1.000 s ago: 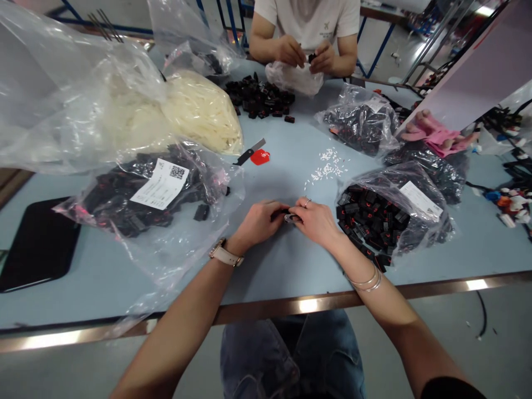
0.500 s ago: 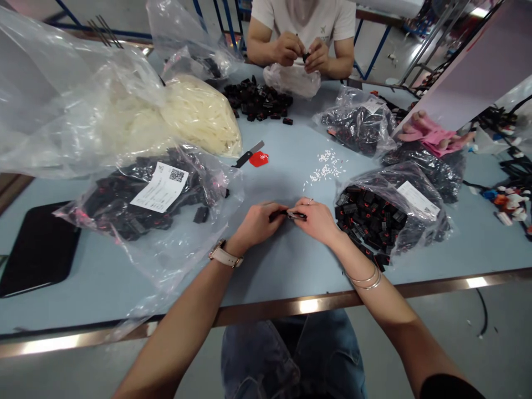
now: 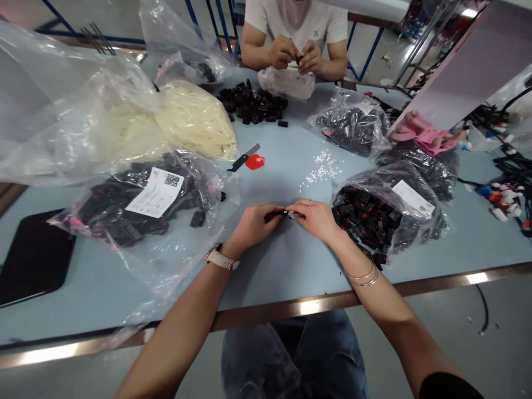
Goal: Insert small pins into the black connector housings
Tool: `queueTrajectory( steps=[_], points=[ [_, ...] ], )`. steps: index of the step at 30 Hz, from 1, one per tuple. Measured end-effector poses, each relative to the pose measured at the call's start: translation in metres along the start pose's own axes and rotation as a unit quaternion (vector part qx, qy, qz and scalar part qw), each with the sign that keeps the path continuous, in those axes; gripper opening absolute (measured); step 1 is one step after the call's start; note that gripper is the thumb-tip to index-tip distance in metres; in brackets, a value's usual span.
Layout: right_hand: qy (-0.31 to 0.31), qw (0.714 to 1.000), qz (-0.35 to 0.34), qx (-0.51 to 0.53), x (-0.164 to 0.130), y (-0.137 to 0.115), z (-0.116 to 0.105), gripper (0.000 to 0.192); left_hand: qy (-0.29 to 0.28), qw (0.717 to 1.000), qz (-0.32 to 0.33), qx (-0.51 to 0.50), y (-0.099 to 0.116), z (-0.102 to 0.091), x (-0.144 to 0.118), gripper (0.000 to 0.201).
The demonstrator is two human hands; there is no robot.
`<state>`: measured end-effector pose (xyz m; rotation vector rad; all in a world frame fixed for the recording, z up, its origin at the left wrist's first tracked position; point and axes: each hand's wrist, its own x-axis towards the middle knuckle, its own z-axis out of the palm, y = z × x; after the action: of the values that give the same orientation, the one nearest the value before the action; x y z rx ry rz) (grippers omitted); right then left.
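Both hands meet over the middle of the table [image 3: 266, 260], close to its near edge. Left hand [image 3: 253, 224] is curled, pinching a small black connector [image 3: 277, 213] at its fingertips; right hand [image 3: 318, 219] closes on the same piece from the other side, w/ something small and pale pinched at its thumb and forefinger, too tiny to name. The part sits between the two hands, just above the tabletop.

Risks, as a judgement: the pale bit is very small, so a slip of the thumb could drop it, and it could roll off the metal-trimmed front edge to the floor. Pressing it in crooked could jam or bend it. Right forearm passes close to the open bag of black connectors [image 3: 384, 213]; a nudge could spill more loose pieces. The slack clear plastic of the labelled bag [image 3: 141, 205] lies near the left wrist and could snag the watch.

Surface: pale blue-grey bench top. On it: a small scatter of white pieces [image 3: 322, 169], a red tab w/ a black blade tool [image 3: 249, 159], a bag of cream strips [image 3: 193, 119], a black tray [image 3: 35, 255] at far left.

Room: workshop, blue metal frames, cables at right. A co-worker across the table handles small parts w/ both hands [image 3: 295, 55], beside a loose pile of black parts [image 3: 251, 104].
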<state>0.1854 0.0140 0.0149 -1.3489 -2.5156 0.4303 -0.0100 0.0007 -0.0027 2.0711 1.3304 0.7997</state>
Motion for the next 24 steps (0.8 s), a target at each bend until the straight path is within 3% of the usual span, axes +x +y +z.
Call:
queueTrajectory(
  steps=[9,14,16,18,21,24],
  points=[
    [-0.024,0.998,-0.006,-0.057,-0.001,-0.007,-0.002,0.028,0.012,1.0,-0.001,-0.002,-0.001,0.003,0.001,0.019],
    [-0.018,1.0,0.022,-0.01,0.001,-0.008,-0.003,0.029,0.009,1.0,0.003,0.003,0.0,0.002,0.001,0.019],
    [0.021,0.998,0.031,0.046,0.002,-0.007,-0.003,0.03,0.01,1.0,0.004,0.005,0.001,0.001,0.001,0.02],
    [0.103,0.987,0.038,0.121,0.002,-0.006,-0.003,0.028,0.013,1.0,0.008,0.003,0.0,0.002,0.001,0.02],
    [0.24,0.942,0.05,0.229,0.0,-0.009,-0.004,0.036,0.015,1.0,0.012,-0.004,-0.001,0.002,0.001,0.022],
    [0.262,0.909,0.093,0.312,-0.002,-0.012,-0.002,0.054,0.015,1.0,0.008,-0.009,-0.002,0.002,0.001,0.022]
  ],
)
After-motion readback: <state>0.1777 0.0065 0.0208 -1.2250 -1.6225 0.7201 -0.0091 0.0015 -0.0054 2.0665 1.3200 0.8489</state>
